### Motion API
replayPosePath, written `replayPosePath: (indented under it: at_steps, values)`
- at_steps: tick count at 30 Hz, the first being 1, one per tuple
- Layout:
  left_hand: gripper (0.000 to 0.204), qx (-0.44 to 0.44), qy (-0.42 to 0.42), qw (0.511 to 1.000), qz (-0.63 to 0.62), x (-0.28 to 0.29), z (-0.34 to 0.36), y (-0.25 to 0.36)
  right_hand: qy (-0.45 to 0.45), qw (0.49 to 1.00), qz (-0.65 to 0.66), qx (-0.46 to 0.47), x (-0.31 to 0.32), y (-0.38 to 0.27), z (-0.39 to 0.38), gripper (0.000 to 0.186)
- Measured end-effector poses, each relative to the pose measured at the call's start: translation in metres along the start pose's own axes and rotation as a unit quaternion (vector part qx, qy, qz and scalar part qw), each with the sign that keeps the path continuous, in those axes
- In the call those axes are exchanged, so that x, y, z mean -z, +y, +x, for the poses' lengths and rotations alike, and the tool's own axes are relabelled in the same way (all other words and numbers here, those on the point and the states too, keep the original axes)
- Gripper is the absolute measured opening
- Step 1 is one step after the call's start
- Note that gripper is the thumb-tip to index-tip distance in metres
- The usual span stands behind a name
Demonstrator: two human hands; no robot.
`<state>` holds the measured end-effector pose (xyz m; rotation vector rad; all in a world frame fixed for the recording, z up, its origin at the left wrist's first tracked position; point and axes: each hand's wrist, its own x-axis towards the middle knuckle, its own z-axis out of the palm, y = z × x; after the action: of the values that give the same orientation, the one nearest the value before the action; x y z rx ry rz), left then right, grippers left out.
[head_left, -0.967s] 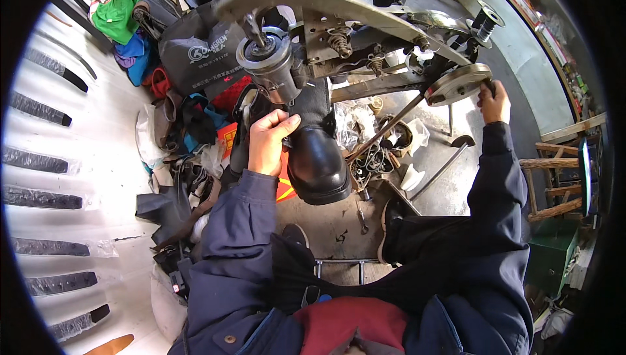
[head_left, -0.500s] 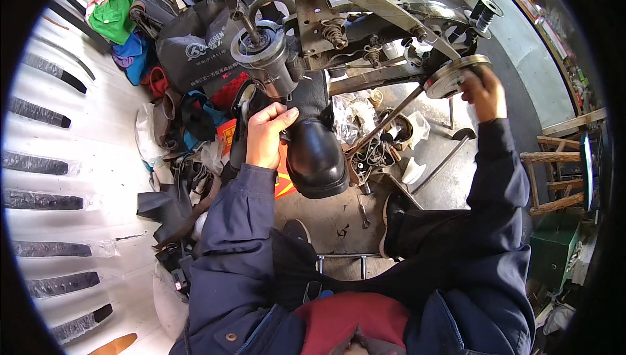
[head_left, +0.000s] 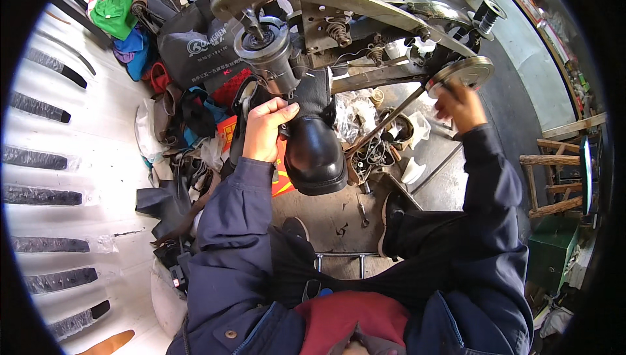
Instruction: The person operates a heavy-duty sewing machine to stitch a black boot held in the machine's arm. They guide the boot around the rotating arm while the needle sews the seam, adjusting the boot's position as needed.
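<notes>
A black leather boot (head_left: 315, 153) with a glossy rounded toe points toward me beneath the metal head (head_left: 274, 61) of a hand-cranked shoe sewing machine. My left hand (head_left: 263, 132) is closed on the boot's left side, thumb on top; the fingers underneath are hidden. At the machine's right end, my right hand (head_left: 460, 106) is closed at the lower edge of the round metal handwheel (head_left: 475, 72), its fingers slightly blurred. The machine's long curved arm (head_left: 352, 0) runs above the boot, with springs below it. Dark thread fills a spool (head_left: 488, 14) above the wheel.
Bags and cloths, including a green one (head_left: 116, 13), pile up at the far left. Wrapped black strips (head_left: 39, 195) line the white surface at left. A basket of small parts (head_left: 378, 159) stands beyond my feet. Wooden stools (head_left: 554, 159) and a green box (head_left: 553, 251) sit at right.
My right hand has moved left and toward me along the handwheel's rim. The machine's arm has shifted slightly. My left hand stays on the boot.
</notes>
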<state>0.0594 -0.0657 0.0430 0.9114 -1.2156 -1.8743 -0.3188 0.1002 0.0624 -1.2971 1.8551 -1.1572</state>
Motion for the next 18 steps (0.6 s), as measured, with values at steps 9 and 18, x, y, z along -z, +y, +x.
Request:
replayPosePath:
  at_steps: [9, 18]
  values:
    - [0.006, 0.007, 0.012, 1.000, 0.019, 0.003, 0.005, 0.009, 0.256, 0.940, -0.184, -0.128, 0.070, 0.087, 0.021, 0.016]
    - [0.005, -0.011, 0.009, 0.999, 0.032, 0.003, 0.004, 0.008, 0.048, 0.998, 0.025, -0.014, 0.005, 0.008, 0.002, 0.020]
